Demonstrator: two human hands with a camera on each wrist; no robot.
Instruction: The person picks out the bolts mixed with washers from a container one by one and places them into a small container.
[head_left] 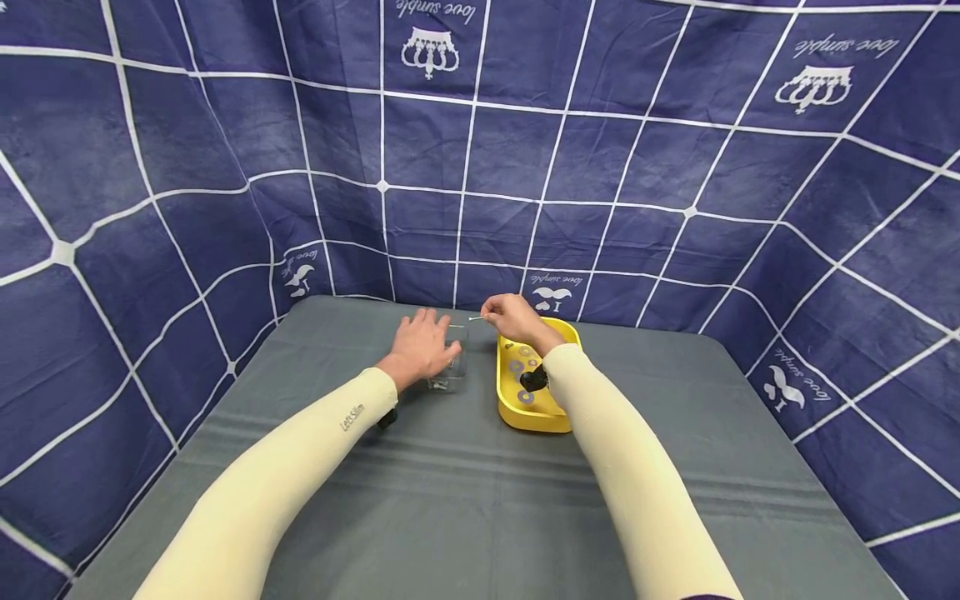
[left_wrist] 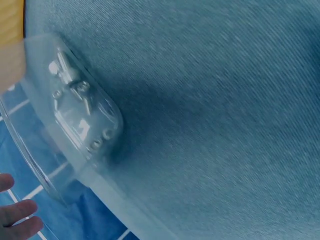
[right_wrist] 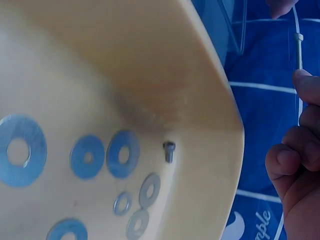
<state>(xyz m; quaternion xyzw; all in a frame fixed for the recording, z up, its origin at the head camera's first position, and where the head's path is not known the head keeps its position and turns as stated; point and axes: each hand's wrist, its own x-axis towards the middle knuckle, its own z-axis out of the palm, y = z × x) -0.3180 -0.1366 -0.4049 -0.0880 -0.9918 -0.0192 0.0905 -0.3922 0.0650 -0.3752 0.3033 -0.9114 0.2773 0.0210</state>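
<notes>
My left hand is spread at a clear plastic box, with its fingers fairly straight. Small metal screws and nuts lie in the bottom of the box, blurred through the plastic. In the left wrist view the fingertips show beyond the box wall. My right hand pinches a slim metal screw by one end, its head pointing away from the fingers. That hand is raised over the far end of a yellow tray. Inside the tray are several flat washers and a short bolt.
A grey cloth covers the table under the box and tray. Behind and on both sides hangs a blue curtain with white lines, close to the table's far edge. The box stands left of the tray, with a narrow gap between.
</notes>
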